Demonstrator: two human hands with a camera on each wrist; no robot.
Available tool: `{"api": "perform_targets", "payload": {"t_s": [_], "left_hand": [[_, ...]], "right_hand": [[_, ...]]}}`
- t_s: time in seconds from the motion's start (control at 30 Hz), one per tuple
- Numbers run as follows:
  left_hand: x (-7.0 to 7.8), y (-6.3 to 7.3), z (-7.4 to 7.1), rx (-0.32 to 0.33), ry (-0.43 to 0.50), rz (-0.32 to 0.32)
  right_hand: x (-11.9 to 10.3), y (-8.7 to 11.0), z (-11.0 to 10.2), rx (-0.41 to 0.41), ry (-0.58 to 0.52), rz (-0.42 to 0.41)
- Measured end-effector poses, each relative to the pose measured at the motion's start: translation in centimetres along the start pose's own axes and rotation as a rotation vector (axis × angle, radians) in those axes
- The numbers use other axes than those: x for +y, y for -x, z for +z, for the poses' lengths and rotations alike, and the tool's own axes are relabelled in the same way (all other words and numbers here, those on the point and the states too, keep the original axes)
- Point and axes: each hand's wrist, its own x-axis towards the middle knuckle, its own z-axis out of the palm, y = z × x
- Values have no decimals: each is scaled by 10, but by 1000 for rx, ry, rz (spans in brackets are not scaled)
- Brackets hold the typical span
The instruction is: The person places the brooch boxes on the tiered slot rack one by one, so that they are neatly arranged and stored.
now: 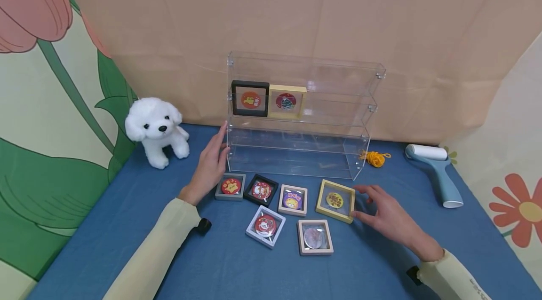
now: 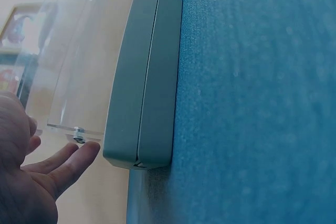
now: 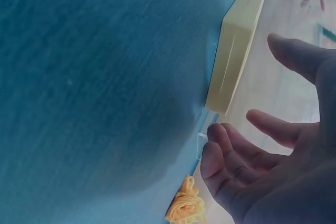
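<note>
In the head view, the right hand [image 1: 389, 217] is at the right side of a yellow frame [image 1: 338, 186], which lies face up on the blue cloth [image 1: 254, 276] near the right end of a clear stand [image 1: 292, 161]. Thumb and forefinger are spread apart along that edge, not pinching it; whether the tips touch cannot be told. A good hold would likely bring them onto the solid rims rather than the clear window. The pale pink frame [image 1: 292, 187] sits just to the left and the beige frame [image 1: 315, 250] on the near side, so a straight lift seems safer than a slide. The left hand [image 1: 209, 161] lies along the stand's left end, fingers extended and wrapped around nothing. The stand looks light, so gentle steadying there should serve better than a hard push.

In the left wrist view, the fingers are straight beside a corner of the stand with a metal bolt [image 2: 79, 136]; contact is unclear. The grey frame [image 2: 128, 82] is close by, so that wrist would do well to avoid nudging it.

In the right wrist view, the thumb and fingers are well separated, with no pinch around the yellow frame, which rests on the cloth. Closing evenly from both sides would probably keep it from twisting. The yellow cord [image 3: 186, 205] lies beyond the fingertips, best left alone.
</note>
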Motion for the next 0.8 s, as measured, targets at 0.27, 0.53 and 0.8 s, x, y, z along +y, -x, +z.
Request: {"api": "perform_targets", "payload": {"t_s": [0.27, 0.53, 0.8], "left_hand": [[0, 0, 0, -2, -1, -8], [-1, 1, 0, -7, -1, -17], [-2, 0, 0, -11, -3, -17]], "right_hand": [[6, -5, -2, -63, -4, -6], [12, -15, -2, -146, -9, -14], [19, -21, -2, -189, -40, -48]]}}
